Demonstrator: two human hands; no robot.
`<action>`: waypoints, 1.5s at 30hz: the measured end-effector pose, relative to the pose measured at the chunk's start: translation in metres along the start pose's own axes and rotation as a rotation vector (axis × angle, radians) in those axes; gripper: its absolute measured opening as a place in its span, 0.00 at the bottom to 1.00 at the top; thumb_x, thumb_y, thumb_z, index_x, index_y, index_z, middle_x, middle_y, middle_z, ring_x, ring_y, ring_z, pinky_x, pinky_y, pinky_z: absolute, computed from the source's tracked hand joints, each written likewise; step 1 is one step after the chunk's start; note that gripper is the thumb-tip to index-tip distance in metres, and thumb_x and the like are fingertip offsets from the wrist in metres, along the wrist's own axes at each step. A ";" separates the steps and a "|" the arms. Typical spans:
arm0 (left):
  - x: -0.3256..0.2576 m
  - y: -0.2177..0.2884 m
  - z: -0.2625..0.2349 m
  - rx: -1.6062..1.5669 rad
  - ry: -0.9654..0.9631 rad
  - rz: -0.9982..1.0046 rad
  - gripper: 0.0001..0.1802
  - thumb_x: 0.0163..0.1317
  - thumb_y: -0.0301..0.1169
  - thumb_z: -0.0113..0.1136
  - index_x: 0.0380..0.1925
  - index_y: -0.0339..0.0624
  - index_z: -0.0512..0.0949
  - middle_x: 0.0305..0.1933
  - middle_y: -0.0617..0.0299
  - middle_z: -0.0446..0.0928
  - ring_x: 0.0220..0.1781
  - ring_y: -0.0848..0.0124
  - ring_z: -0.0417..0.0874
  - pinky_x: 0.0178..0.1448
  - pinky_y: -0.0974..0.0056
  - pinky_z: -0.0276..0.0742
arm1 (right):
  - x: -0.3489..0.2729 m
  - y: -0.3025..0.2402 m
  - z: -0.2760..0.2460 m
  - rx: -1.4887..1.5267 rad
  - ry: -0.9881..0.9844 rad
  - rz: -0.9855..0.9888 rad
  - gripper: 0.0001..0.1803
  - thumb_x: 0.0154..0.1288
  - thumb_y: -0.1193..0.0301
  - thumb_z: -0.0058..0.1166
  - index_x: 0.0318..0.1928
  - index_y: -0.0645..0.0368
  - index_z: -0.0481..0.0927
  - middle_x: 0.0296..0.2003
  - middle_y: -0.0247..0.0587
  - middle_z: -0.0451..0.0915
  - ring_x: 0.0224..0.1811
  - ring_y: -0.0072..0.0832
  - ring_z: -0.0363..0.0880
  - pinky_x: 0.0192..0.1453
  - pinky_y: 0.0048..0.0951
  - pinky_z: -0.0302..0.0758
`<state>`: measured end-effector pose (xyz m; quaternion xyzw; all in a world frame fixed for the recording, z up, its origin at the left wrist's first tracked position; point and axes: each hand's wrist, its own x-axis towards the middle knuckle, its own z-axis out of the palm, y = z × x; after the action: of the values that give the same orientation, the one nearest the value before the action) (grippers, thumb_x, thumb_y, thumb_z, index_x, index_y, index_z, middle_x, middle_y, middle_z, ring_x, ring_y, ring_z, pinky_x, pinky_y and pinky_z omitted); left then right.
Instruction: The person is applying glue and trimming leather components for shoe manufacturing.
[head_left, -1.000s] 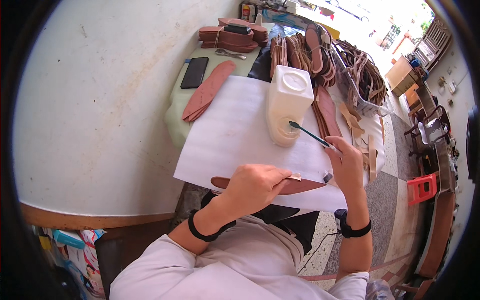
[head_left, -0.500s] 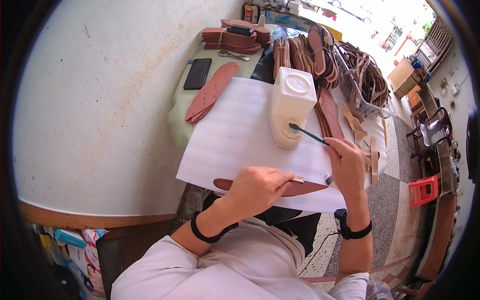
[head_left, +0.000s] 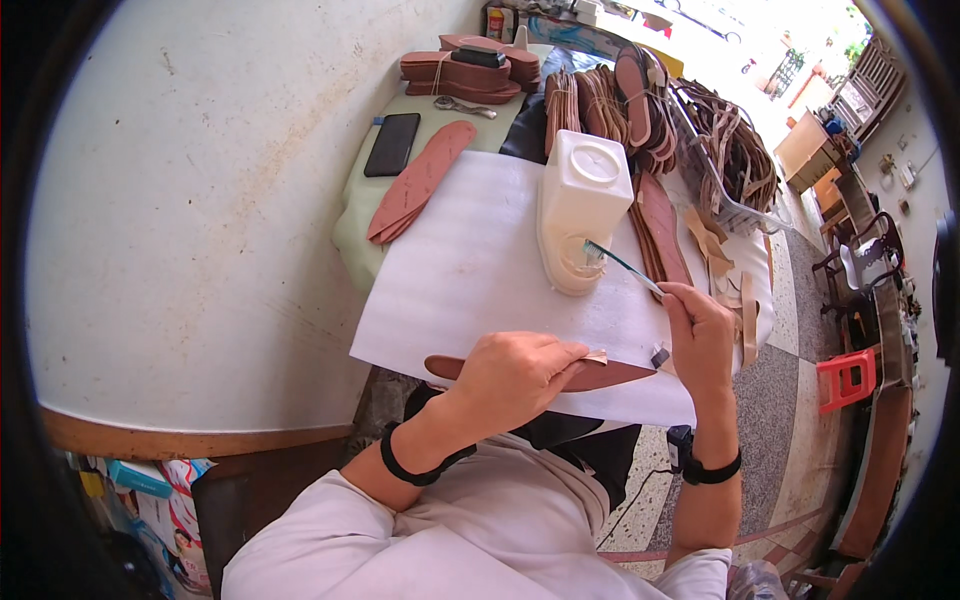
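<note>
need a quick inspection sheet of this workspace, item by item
surface: white sheet spread over the worktable
job's things: brown leather sole piece flat on the sheet; white glue jug with its side cut open; green-handled brush, tip at the jug's opening
clutter: black phone, pink insoles, stacked soles and straps
grips: left hand presses on the sole piece; right hand holds the brush
cables: thin black cable by the right wrist
surroundings: pale wall, red stool
</note>
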<state>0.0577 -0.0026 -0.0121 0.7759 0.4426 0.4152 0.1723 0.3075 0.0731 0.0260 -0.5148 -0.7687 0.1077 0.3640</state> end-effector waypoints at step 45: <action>0.005 0.002 -0.001 -0.034 0.137 -0.236 0.09 0.67 0.25 0.68 0.45 0.37 0.89 0.40 0.48 0.89 0.39 0.52 0.90 0.42 0.58 0.85 | -0.121 -0.050 -0.013 0.001 0.203 0.125 0.14 0.63 0.83 0.68 0.50 0.62 0.91 0.30 0.40 0.80 0.28 0.28 0.77 0.32 0.28 0.70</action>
<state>0.0596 0.0001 -0.0079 0.6853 0.5343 0.4515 0.2025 0.3056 -0.0570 0.0079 -0.5697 -0.6943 0.0777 0.4329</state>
